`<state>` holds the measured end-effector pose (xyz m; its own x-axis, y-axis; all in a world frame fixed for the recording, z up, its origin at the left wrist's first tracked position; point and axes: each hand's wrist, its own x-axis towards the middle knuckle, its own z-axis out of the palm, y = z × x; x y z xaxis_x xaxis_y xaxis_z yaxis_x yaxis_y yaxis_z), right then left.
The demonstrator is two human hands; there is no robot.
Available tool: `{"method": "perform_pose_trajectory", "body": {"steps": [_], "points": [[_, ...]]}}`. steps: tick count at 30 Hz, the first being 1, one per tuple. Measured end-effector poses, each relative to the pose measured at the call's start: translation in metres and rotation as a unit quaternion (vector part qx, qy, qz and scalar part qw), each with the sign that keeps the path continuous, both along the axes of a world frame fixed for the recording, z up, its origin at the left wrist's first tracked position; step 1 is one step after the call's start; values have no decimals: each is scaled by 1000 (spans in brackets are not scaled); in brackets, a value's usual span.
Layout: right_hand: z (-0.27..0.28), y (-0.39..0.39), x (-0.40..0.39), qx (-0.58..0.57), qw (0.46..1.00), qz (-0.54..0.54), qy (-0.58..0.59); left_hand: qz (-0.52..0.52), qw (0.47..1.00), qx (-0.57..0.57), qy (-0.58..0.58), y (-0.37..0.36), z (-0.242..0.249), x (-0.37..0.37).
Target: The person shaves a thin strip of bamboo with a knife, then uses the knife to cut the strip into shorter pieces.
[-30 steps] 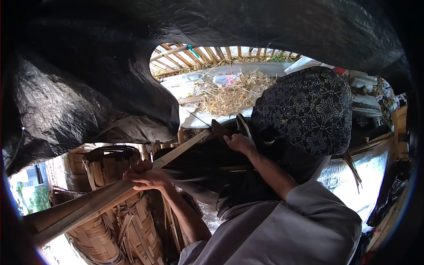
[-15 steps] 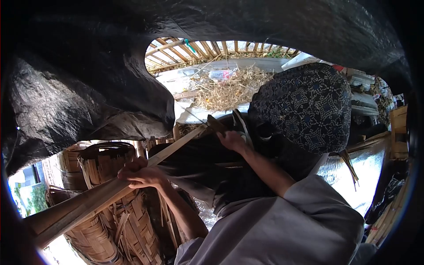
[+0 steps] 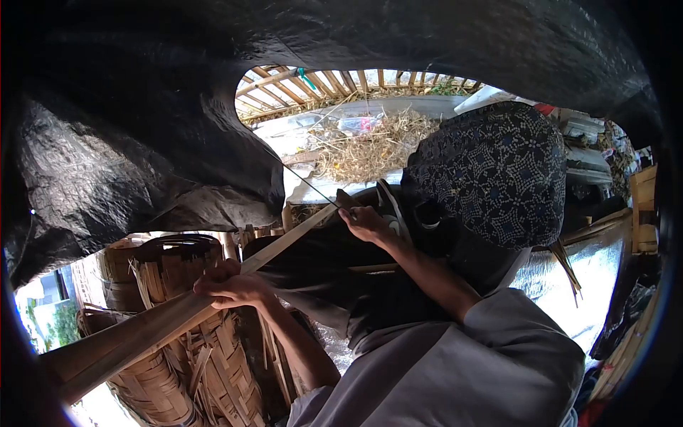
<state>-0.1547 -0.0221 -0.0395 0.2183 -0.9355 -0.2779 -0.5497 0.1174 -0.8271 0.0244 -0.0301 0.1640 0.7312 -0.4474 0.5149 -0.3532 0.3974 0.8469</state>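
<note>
My left hand (image 3: 233,286) is closed around a long split bamboo strip (image 3: 288,245), which slants from the lower left up to the middle. Wider bamboo lengths (image 3: 124,334) run on below that hand toward the lower left. At the strip's upper end, my right hand (image 3: 366,223) grips a flat brown blade-shaped piece (image 3: 343,197), mostly hidden by the fingers. A thin dark strand (image 3: 304,181) stretches from the black sheet to the right fingers. The strip lies above my dark-trousered leg (image 3: 306,274).
Woven bamboo baskets (image 3: 213,356) stand at lower left. Black plastic sheeting (image 3: 128,156) hangs low over the top and left. Rounded dark patterned cloth (image 3: 491,174) bulges right of my right hand. Dry straw (image 3: 370,153) lies beyond, before a slatted bamboo fence (image 3: 334,80).
My right hand has shifted slightly left and up, and now covers more of the brown piece. The thin strand shows darker and reaches the fingers. My left hand keeps its hold.
</note>
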Motion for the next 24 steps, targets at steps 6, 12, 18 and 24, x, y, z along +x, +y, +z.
{"method": "perform_pose_trajectory", "body": {"steps": [6, 12, 18, 24], "points": [[-23, 23, -1, 110, 986, -119, -31, 93, 995, 11, 17, -3, -2, -3], [-52, 34, -6, 190, 974, -105, 62, 112, 993, -3, 24, -9, -1, -11], [-11, 12, 2, 136, 987, -67, -53, 154, 988, 12, -33, -14, -2, -5], [-55, 40, 0, 147, 980, -115, 70, 138, 990, -5, -35, -15, -3, -4]]}}
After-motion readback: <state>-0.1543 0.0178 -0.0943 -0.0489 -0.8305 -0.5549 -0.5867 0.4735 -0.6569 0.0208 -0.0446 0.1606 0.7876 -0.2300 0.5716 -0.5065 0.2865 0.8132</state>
